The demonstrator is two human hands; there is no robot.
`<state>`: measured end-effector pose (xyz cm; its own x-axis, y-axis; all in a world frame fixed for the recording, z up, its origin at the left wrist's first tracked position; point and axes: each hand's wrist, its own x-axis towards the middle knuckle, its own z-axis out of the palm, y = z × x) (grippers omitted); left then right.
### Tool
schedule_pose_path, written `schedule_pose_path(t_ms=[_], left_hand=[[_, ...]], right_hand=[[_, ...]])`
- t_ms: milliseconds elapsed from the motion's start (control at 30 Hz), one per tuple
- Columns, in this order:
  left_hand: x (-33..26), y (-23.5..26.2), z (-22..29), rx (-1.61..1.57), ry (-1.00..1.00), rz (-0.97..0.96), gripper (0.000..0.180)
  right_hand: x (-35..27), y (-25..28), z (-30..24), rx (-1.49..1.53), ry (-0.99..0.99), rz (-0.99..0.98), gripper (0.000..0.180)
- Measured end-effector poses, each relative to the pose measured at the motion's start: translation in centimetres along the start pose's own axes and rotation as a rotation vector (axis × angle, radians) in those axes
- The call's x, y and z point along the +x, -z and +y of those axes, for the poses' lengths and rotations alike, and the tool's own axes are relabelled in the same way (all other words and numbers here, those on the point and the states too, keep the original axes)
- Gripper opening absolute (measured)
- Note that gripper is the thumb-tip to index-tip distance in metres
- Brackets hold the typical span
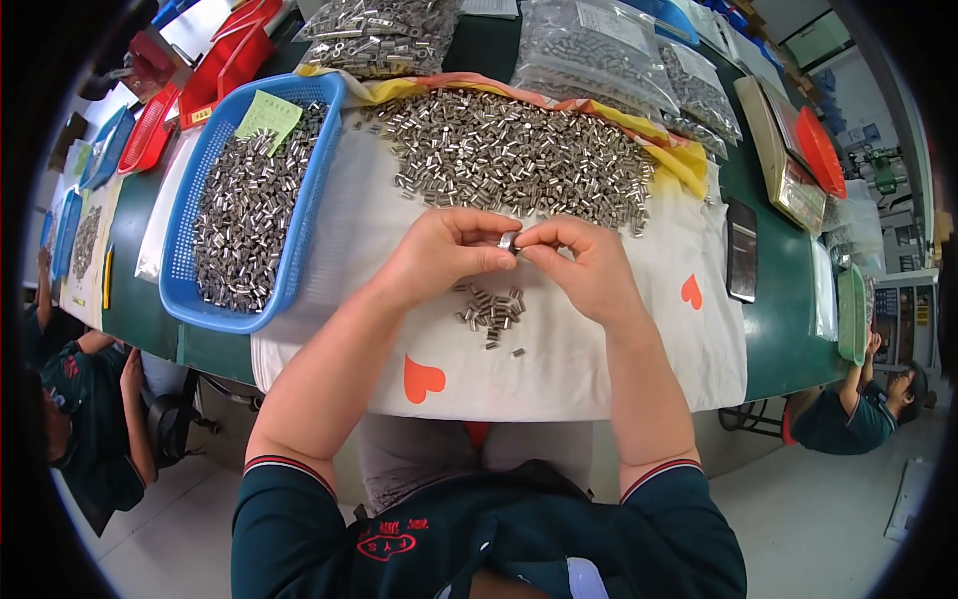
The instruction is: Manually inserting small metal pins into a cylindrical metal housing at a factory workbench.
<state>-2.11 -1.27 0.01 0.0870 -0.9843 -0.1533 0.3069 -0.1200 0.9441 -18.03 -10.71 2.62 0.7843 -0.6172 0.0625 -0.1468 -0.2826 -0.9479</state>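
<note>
Both my hands meet above the white cloth (559,374) in the middle of the table. Thumb and fingers of my left hand (444,250) pinch a small shiny metal sleeve (508,241). From the other side, my right hand (579,258) grips near the sleeve's end with its fingertips; a second piece there is too small to make out. Just below the hands lies a small heap of metal sleeves (491,311), with a few loose ones nearer me. Beyond my hands spreads a large pile of similar sleeves (519,150).
A blue basket (172,255) of sleeves with a green note stands at left. Bags of metal parts (589,50) line the back. A dark phone (741,250) lies at right near a red lid (820,152) and a green basket (851,314). Other people sit at both sides.
</note>
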Motion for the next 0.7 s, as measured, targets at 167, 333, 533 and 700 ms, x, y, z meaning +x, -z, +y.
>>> schedule_pose_path(t_ms=[167,333,533,700], left_hand=[[-0.5,0.0,0.6,0.047,0.051,-0.074,0.035],[-1.3,-1.1,1.2,0.342,0.071,-0.252,0.033],[-1.0,-0.7,0.8,0.322,0.023,-0.202,0.033],[0.0,0.0,0.1,0.014,0.05,-0.042,0.034]], right_hand=[[0.3,0.6,0.3,0.072,-0.105,-0.05,0.008],[1.0,2.3,1.9,-0.123,-0.202,0.201,0.006],[1.4,-0.3,2.3,-0.868,0.168,0.267,0.006],[0.5,-0.5,2.3,-0.845,0.081,0.235,0.004]])
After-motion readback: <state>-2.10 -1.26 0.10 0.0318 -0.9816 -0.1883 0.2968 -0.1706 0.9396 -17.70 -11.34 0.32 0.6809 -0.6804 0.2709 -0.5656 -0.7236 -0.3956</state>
